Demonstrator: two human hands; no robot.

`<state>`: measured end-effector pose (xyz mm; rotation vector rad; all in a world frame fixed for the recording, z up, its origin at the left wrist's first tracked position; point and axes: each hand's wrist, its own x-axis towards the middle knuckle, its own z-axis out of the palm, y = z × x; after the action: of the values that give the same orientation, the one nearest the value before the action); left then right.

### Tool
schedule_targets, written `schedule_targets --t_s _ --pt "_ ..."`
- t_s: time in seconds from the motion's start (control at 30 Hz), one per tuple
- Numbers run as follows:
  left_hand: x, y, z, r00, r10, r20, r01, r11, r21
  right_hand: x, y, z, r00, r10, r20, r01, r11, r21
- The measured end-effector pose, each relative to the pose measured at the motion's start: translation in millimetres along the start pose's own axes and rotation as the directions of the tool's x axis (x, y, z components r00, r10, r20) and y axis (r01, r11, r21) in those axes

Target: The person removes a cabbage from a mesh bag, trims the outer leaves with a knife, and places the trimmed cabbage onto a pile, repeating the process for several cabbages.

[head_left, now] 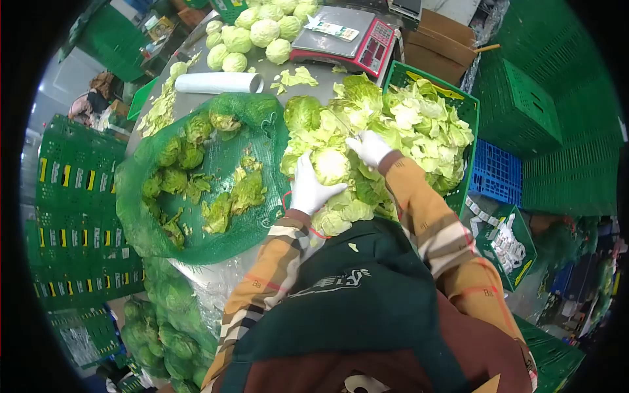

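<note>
A pale cabbage (332, 166) sits in front of me among loose green outer leaves (347, 215). My left hand (312, 188), in a white glove, grips its near left side, thumb stretched along the bottom. On the other side, my right hand (371, 148), gloved too, is closed with its fingertips beside the cabbage and the leaves; I cannot tell what is in them. A green crate (473, 141) heaped with stripped leaves (426, 134) stands just right of that hand. Left of my left hand, an open green mesh bag (196, 245) holds several untrimmed cabbages (191, 156) and torn leaves.
Trimmed cabbages (264, 33) are piled at the back of the table beside a red scale (373, 49) with labels on its plate. A white plastic roll (219, 82) lies behind the mesh bag. Stacked green crates (85, 216) stand left; a blue crate (496, 173) is at right.
</note>
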<state>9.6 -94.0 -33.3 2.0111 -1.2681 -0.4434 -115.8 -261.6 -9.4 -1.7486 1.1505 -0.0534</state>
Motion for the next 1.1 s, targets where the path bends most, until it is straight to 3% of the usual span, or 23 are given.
schedule_targets --t_s 0.1,0.17,0.23,0.3,0.33,0.37,0.43,0.47,0.53,0.57,0.63,0.67,0.7,0.73,0.77,0.83,0.87,0.9,0.97,1.0,1.07,1.1 --pt "-4.5 -7.4 -10.1 1.000 -0.025 -0.008 0.026 0.998 0.051 -36.3 1.6 13.1 0.994 -0.082 0.070 0.062 0.966 0.252" --pt "-4.7 -10.3 -12.7 1.000 -0.023 -0.003 0.023 0.999 0.026 -22.6 48.7 52.1 0.942 -0.329 -0.066 0.334 0.938 0.092" --pt "-6.5 -11.1 -12.5 1.000 -0.024 0.010 0.024 1.000 -0.004 -42.1 36.4 58.8 0.955 -0.296 0.012 0.294 0.953 0.070" --pt "-7.2 -10.2 -12.4 0.999 -0.031 0.017 0.031 0.999 0.029 -41.4 39.8 73.3 0.935 -0.340 -0.102 0.330 0.939 -0.100" --pt "-8.5 -13.0 -11.5 0.999 -0.032 0.020 0.031 0.999 0.029 -57.6 13.6 55.9 0.987 -0.152 0.047 0.153 0.988 -0.018" --pt "-10.0 -16.0 -11.3 1.000 -0.026 0.006 0.026 1.000 0.015 -62.2 4.2 47.9 0.988 -0.150 0.047 0.151 0.988 -0.017" --pt "-12.5 -21.2 -10.8 1.000 -0.021 -0.008 0.021 1.000 0.001 -62.6 -5.5 38.9 0.976 -0.101 0.193 0.111 0.993 -0.041" --pt "-14.6 -23.9 -10.8 1.000 -0.019 -0.016 0.018 0.999 -0.034 -58.5 -2.9 37.6 0.976 -0.101 0.194 0.111 0.993 -0.041" --pt "-22.4 -22.4 -14.8 1.000 -0.018 -0.025 0.016 0.998 -0.067 -44.1 15.6 34.9 0.957 -0.289 0.006 0.284 0.947 0.150" --pt "-27.1 -16.3 -20.4 1.000 -0.024 0.005 0.025 0.996 -0.081 -26.8 34.2 32.8 0.963 -0.261 -0.069 0.264 0.964 0.036" --pt "-39.2 -19.0 -24.5 0.999 -0.033 0.032 0.036 0.995 -0.089 -13.5 53.4 31.5 0.989 -0.144 -0.036 0.146 0.989 0.036" --pt "-44.4 -26.8 -24.5 0.999 -0.035 -0.002 0.034 0.989 -0.146 -10.4 52.2 32.2 0.988 -0.151 -0.032 0.152 0.988 0.035" --pt "-51.7 -32.6 -25.3 0.998 -0.044 -0.038 0.035 0.978 -0.204 -19.5 36.6 29.5 0.998 -0.057 0.006 0.057 0.998 0.010" --pt "-60.0 -36.1 -28.9 0.996 -0.043 -0.076 0.041 0.999 -0.022 -27.8 28.4 31.0 0.998 0.041 0.043 -0.040 0.999 -0.017" --pt "-66.3 -38.3 -28.8 0.995 -0.051 -0.085 0.049 0.999 -0.021 -26.8 32.4 37.6 0.998 0.035 0.052 -0.034 0.999 -0.022" --pt "-72.0 -22.2 -37.7 0.918 -0.387 -0.083 0.345 0.886 -0.312 -21.4 49.7 58.2 0.985 -0.119 -0.123 0.101 0.984 -0.147" --pt "-66.9 -2.9 -49.1 0.784 -0.533 0.318 0.589 0.479 -0.650 -19.4 60.1 66.2 0.955 -0.248 -0.165 0.229 0.966 -0.123" --pt "-65.6 -15.6 -37.0 0.695 -0.591 0.409 0.647 0.266 -0.714 -19.4 65.7 71.5 0.956 -0.252 -0.150 0.234 0.964 -0.128" --pt "-55.7 -39.9 -12.3 0.703 -0.596 0.388 0.528 0.071 -0.847 -20.8 70.6 77.9 0.851 -0.492 -0.186 0.480 0.871 -0.108" --pt "-48.5 -32.4 -12.7 0.703 -0.599 0.382 0.521 0.068 -0.851 -38.4 47.3 65.4 0.911 -0.399 -0.108 0.386 0.914 -0.126" --pt "-36.8 -10.1 -16.6 0.658 -0.733 0.173 0.550 0.311 -0.775 -67.4 1.5 51.8 0.916 -0.380 -0.124 0.370 0.924 -0.099" --pt "-38.5 -17.3 -7.4 0.652 -0.738 0.176 0.550 0.301 -0.779 -75.5 -9.0 51.5 0.926 -0.351 -0.142 0.345 0.936 -0.066"
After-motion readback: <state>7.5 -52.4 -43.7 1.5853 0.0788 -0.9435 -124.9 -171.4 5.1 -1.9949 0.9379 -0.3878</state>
